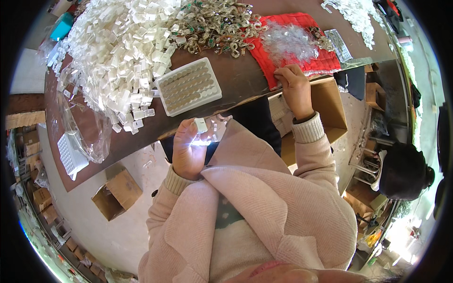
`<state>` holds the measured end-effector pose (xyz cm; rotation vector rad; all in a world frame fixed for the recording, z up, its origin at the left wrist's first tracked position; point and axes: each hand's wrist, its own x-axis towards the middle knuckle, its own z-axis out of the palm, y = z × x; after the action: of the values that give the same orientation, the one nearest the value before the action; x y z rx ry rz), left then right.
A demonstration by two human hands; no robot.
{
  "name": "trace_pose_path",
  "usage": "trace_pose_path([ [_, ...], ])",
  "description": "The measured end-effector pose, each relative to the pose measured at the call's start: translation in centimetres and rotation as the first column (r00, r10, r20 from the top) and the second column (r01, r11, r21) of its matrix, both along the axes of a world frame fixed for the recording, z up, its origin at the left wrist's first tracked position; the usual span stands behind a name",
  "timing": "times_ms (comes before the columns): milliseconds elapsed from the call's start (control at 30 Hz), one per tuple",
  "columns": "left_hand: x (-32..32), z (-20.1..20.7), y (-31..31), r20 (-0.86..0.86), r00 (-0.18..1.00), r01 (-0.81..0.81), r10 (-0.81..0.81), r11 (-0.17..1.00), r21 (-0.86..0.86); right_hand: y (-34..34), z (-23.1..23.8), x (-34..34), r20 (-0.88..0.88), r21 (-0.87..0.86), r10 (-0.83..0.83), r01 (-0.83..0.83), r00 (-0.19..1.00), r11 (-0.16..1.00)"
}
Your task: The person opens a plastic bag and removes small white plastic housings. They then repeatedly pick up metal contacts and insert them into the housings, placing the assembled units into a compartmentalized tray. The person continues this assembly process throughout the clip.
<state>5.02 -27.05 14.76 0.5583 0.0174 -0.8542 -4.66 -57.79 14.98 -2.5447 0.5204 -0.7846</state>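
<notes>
Small white piece [200,125] pinched in the left hand [185,153], right hand [298,92] up by the red cloth [263,63]

So, starting closest in: the person's got on a pale pinkish coat [255,188] with ribbed knit cuffs, both forearms reaching out ahead. The left hand is just short of the desk [236,78], its fingers [187,126] closed on the small white piece. That piece sits right at the fingertips, sticking out to the right of them, and there's a bright glare just below it by the palm.

Right hand is further out, above the desk's near edge. Its fingers are bent in together, tips at the left part of the red cloth. Honestly can't tell if they're gripping anything or even touching the fabric. An open cardboard box [334,106] is down below that hand.

Beyond the left hand, a white tray [196,104] with rows of round spots lies at an angle on the desk. To its left there's a massive heap of whitish translucent pieces [127,52], with a crumpled clear bag [96,137] nearer the edge. Past the tray is a tangled pile of gold-and-green bits [212,26], and a mound of clear plastic [290,42] sits on the red cloth.
</notes>
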Motion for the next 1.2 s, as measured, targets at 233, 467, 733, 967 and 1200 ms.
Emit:
trace_pose_path([
  [233,-0.1,0.9,-0.5,0.061,0.998,-0.031,0.031,1.000,-0.004,3.0,3.5,1.0,0.031,0.283,-0.095,0.082,0.995,0.956],
  [467,-0.2,1.6,-0.3,0.085,0.993,-0.075,0.080,0.995,-0.065,13.5,6.0,3.8,0.338,0.559,0.308,-0.453,0.889,0.694],
  [733,-0.3,1.9,0.5,0.075,0.983,-0.158,0.165,0.983,-0.091,16.4,6.6,4.8,0.319,0.632,0.367,-0.484,0.874,0.606],
  [967,-0.2,1.7,1.0,0.091,0.984,-0.144,0.154,0.984,-0.105,16.4,6.5,4.7,0.297,0.643,0.422,-0.507,0.856,0.574],
  [1200,-0.3,1.3,1.2,0.127,0.979,-0.155,0.158,0.987,-0.031,15.8,6.1,4.8,0.306,0.617,0.500,-0.568,0.810,0.544],
])
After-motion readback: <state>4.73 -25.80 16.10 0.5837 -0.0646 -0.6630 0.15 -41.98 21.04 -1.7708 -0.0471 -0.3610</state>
